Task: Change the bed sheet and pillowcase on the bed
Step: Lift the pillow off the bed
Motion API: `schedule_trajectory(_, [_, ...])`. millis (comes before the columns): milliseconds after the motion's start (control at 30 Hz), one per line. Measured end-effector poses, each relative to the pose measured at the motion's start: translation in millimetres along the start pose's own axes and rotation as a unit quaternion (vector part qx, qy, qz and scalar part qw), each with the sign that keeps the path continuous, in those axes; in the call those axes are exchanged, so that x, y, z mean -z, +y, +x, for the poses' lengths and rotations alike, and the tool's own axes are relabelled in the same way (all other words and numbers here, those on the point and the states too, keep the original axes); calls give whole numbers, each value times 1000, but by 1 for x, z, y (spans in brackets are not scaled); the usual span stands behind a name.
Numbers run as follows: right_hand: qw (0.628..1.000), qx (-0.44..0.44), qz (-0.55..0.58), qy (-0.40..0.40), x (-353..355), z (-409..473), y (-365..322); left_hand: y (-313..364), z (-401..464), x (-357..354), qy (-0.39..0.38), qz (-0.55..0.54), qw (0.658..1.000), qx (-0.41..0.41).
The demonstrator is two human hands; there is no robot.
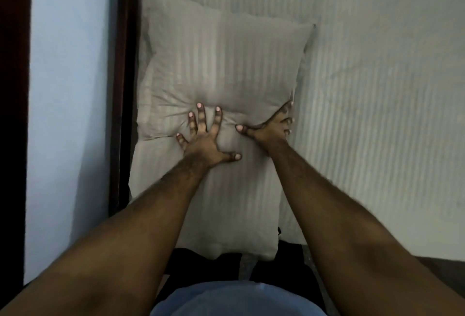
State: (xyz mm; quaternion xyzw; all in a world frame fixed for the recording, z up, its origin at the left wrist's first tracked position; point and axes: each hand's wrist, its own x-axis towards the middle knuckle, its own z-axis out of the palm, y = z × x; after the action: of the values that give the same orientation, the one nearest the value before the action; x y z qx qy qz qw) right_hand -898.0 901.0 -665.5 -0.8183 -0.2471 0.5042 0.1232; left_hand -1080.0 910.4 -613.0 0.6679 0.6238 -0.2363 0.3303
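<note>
Two pillows lie stacked at the head of the bed against the dark headboard, on the striped bed sheet; the left hand, fingers spread flat, presses the upper pillow down, likely to settle it; the right hand grips its corner, apparently squaring it over the lower pillow

the pillowcase was pale grey with faint tone-on-tone stripes running lengthwise. the bed sheet was off-white, woven with the same kind of narrow satin stripes. the headboard was dark reddish brown, the wall light blue, and the shirt light blue.
</note>
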Motion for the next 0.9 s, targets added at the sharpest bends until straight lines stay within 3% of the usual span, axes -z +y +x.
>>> schedule_trajectory(367, [980,13,194,-35,-1,21,26,-2,7,-18,45,-14,999,-19])
schedule_trajectory(567, [958,-4,254,-131,13,-6,19,-17,-39,-29,221,-22,974,-34])
schedule_trajectory(733, [944,17,265,-194,26,-66,-1,-13,-97,-21,271,-74,959,-24])
schedule_trajectory(900, [914,57,315,-250,18,-166,-36,8,-210,-49,359,-104,924,-76])
